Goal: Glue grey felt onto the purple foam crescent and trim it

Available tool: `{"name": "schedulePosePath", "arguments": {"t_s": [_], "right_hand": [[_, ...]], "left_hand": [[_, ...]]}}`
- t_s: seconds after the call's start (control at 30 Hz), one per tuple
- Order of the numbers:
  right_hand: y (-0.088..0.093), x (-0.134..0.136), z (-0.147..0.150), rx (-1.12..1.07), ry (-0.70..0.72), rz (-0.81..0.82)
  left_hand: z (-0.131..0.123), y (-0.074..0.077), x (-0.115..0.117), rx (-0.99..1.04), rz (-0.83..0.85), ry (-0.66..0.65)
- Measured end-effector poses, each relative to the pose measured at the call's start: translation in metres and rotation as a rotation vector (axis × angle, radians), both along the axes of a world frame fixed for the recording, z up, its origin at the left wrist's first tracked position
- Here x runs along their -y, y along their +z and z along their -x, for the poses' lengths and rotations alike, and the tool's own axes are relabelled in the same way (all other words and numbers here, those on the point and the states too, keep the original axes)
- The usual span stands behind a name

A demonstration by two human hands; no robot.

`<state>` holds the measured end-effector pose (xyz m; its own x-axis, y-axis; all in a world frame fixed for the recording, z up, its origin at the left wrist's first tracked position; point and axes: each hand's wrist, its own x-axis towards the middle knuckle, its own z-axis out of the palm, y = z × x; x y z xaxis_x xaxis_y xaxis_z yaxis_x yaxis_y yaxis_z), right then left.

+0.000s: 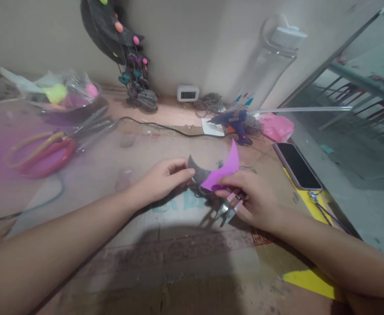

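Note:
My left hand (169,177) pinches one tip of a dark grey felt crescent (199,171) above the middle of the table. Between thumb and fingers, my right hand (249,192) grips a purple crescent-shaped piece (223,170), which overlaps the grey crescent's right part. Tucked in the same hand is a pair of small thread snips (228,207), blades pointing down and left. What lies behind the two crescents is partly hidden.
A blue glue gun (234,119) rests near the wall, its cord running left. Scissors (44,151) and a bowl of craft bits (70,103) stand at left. A phone (297,165) lies by the right edge; a clear bottle (266,65) and a small digital clock (188,93) stand behind.

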<state>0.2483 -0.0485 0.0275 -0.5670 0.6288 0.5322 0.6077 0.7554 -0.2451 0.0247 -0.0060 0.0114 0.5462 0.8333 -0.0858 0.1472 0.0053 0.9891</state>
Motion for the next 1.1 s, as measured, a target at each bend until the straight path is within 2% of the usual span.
{"name": "schedulePosePath", "arguments": {"t_s": [0.07,0.17,0.37,0.73,0.93,1.1], "right_hand": [[0.001,-0.001,0.000,-0.102,-0.087,0.089],[-0.002,-0.006,-0.004,-0.116,-0.172,0.168],[-0.010,-0.013,-0.010,-0.053,-0.152,0.234],[-0.009,-0.014,-0.007,-0.117,-0.158,0.367],[-0.008,-0.015,-0.005,-0.131,-0.174,0.434],[-0.008,-0.015,-0.006,-0.150,-0.194,0.465]], "left_hand": [[0.000,0.001,0.000,-0.007,0.018,0.008],[0.001,0.000,0.000,0.008,0.021,-0.003],[0.002,-0.002,0.000,0.016,0.010,-0.010],[0.003,-0.001,0.001,-0.035,-0.021,0.014],[-0.001,-0.003,0.001,-0.032,0.020,0.056],[0.000,-0.004,0.001,-0.061,0.021,0.042]]}}
